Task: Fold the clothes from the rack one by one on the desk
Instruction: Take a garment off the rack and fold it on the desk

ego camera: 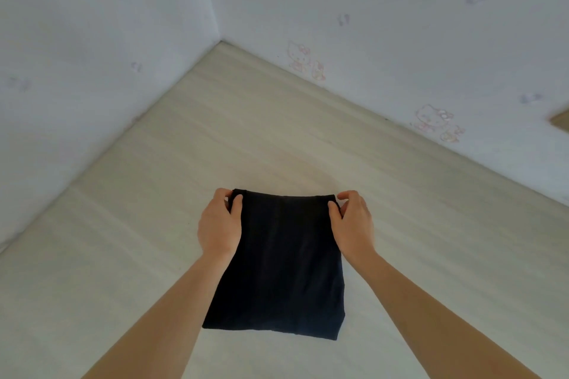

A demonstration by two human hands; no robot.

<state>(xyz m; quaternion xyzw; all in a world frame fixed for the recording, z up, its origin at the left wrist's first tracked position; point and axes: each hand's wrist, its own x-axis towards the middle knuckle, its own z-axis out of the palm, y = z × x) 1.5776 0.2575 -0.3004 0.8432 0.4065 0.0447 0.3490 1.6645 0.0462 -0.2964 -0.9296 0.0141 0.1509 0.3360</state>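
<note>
Bare forearms reach forward over the pale desk (123, 224). On the left, the left hand (219, 224) pinches the far left corner of a folded black garment (283, 268), thumb on top. That garment (a neat dark rectangle) lies flat on the desk between both arms. To its right, the right hand (354, 223) pinches the far right corner.
</note>
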